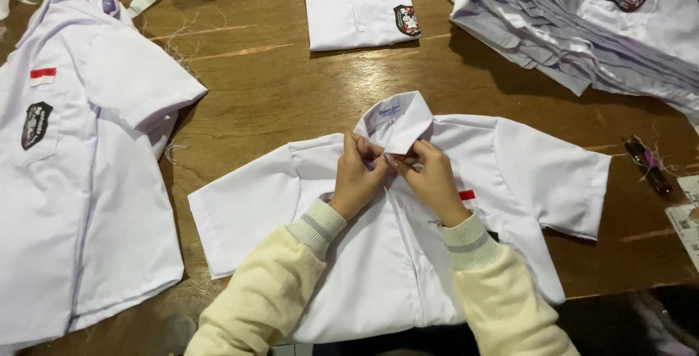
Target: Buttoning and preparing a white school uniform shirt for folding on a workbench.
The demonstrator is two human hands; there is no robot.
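A white short-sleeved shirt (510, 167) lies spread face up on the wooden table (277, 94), collar away from me. My left hand (357, 178) and my right hand (433, 181) meet just below the collar (397, 119). Both pinch the shirt's front placket near the top button. Cream knit sleeves cover my forearms. A small red-and-white patch (467, 196) shows beside my right wrist.
A stack of white shirts (87, 181) lies at the left. A folded shirt (357, 3) sits at the far middle, and a fanned pile of shirts (582, 28) at the far right. A dark small tool with threads (649, 163) lies at the right edge.
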